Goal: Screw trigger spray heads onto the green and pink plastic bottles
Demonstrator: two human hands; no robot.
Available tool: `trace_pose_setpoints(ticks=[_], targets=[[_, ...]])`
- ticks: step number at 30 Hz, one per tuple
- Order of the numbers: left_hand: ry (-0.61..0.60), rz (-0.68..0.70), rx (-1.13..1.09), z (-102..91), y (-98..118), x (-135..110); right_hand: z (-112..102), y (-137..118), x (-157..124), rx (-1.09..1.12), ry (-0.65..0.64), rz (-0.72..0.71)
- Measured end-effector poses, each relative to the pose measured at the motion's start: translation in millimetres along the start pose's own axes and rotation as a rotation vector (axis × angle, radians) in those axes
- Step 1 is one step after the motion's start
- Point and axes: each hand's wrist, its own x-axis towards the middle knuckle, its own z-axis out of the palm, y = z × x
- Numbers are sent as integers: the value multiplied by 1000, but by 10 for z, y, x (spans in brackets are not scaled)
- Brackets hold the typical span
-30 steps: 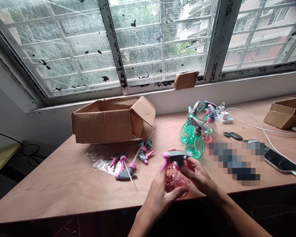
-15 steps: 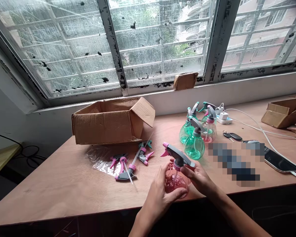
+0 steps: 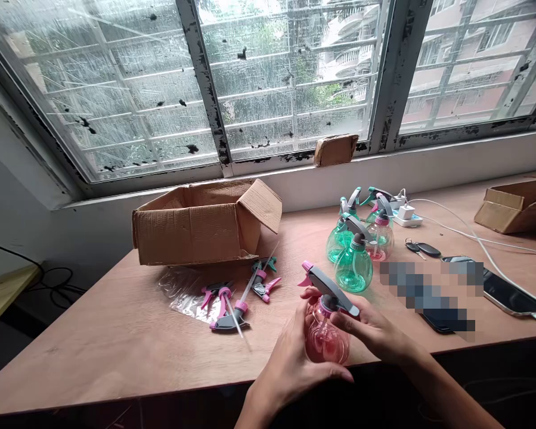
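A clear pink spray bottle (image 3: pixel 328 344) with a grey and pink trigger head (image 3: pixel 332 287) stands near the table's front edge. My left hand (image 3: pixel 288 351) wraps around the bottle's body from the left, thumb across its front. At the neck, my right hand (image 3: pixel 372 328) has its fingers closed on the pink collar under the trigger head; some fingertips are hidden behind the bottle. Just behind it stand several green spray bottles (image 3: pixel 353 269) and another pink spray bottle (image 3: pixel 379 237). Loose trigger heads with tubes (image 3: pixel 229 319) lie to the left on the table.
An open cardboard box (image 3: pixel 187 235) sits at the back left, with a clear plastic bag (image 3: pixel 182 292) before it. On the right are keys (image 3: pixel 422 247), a charging phone (image 3: pixel 509 292), a power strip (image 3: pixel 408 217) and a smaller cardboard box (image 3: pixel 500 208).
The trigger head sits lower and straighter on the pink bottle's neck. Bottle and both hands have shifted slightly right and down in view. Another hand at the far right has mostly left the view.
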Motion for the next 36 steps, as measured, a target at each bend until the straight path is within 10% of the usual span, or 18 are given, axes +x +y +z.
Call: trace_pose_setpoints(ticks=[19,36], targets=[[-124,-154,-665,-35,-8,-34,-186,107,-34,267,139,-241],[269,-105,-24,242,-531,5,120,284,252,419,703,-108]])
